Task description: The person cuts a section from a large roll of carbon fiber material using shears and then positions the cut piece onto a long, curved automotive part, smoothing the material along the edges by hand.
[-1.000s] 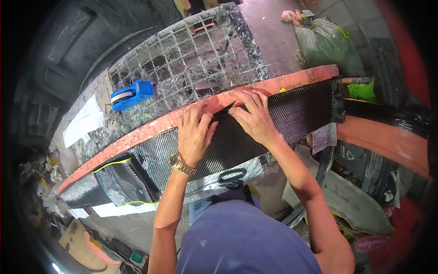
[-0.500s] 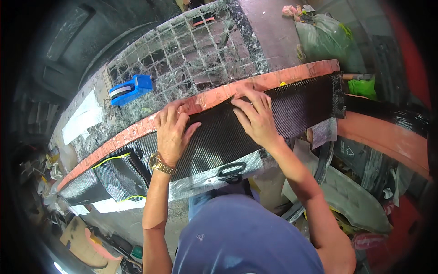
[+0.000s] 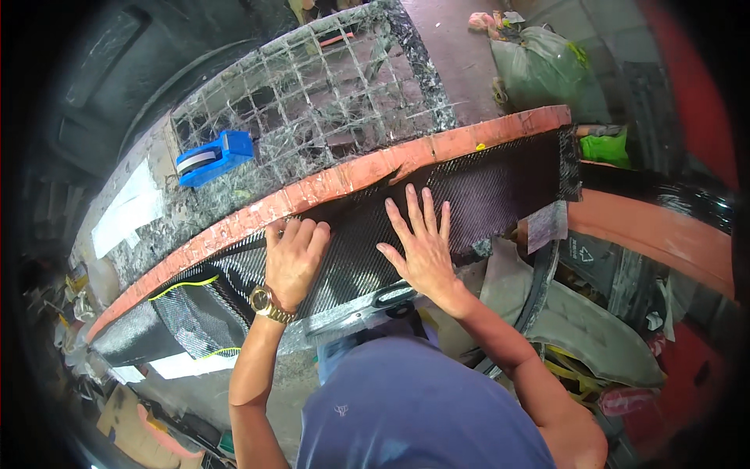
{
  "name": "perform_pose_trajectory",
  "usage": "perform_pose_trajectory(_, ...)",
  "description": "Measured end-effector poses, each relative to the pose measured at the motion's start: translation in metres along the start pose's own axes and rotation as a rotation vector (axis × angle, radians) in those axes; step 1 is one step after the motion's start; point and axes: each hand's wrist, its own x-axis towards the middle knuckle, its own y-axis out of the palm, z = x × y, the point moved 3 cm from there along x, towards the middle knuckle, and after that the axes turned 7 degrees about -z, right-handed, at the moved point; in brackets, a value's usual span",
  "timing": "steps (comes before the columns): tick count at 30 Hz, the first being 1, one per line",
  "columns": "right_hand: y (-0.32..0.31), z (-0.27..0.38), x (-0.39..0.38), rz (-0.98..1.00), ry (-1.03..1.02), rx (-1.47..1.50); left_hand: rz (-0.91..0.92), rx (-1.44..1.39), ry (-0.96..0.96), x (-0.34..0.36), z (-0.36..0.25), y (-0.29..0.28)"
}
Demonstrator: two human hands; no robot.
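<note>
Resting the left hand (image 3: pixel 293 262), with fingers curled inward, at the upper edge of the black woven fabric (image 3: pixel 351 234), lying along the near side of the curved orange rim (image 3: pixel 312 191), but impossible to say from this view whether pinching the edge or only pressing it. Laying the right hand (image 3: pixel 423 248) seemingly flat on the same fabric, with fingers nearly straight, spread well apart and holding nothing. Seeing also a blue tape dispenser (image 3: pixel 228 153) beyond the rim, and dark-handled scissors (image 3: pixel 401 309) close to the body, near the right wrist.
</note>
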Motion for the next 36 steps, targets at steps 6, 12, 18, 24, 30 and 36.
perform_pose_trajectory(6, 0.001, 0.001, 0.003, 0.029, 0.015, -0.029, -0.018, 0.005, 0.112, -0.003, -0.004, -0.009)
perform_pose_trajectory(12, 0.003, 0.004, 0.005, 0.031, 0.043, -0.03, -0.034, -0.026, 0.122, -0.001, 0.004, -0.007)
perform_pose_trajectory(18, 0.003, 0.007, 0.01, 0.024, 0.078, -0.044, -0.038, -0.048, 0.099, 0.002, 0.011, -0.006)
perform_pose_trajectory(24, 0.003, 0.007, 0.013, 0.007, 0.083, -0.048, -0.001, -0.03, 0.114, 0.002, 0.013, -0.004)
perform_pose_trajectory(30, 0.005, 0.006, 0.013, -0.034, 0.113, 0.007, 0.007, -0.017, 0.106, -0.001, 0.021, 0.0)
perform_pose_trajectory(36, 0.009, 0.009, 0.012, -0.064, 0.122, -0.03, 0.006, -0.054, 0.018, -0.011, 0.033, 0.004)
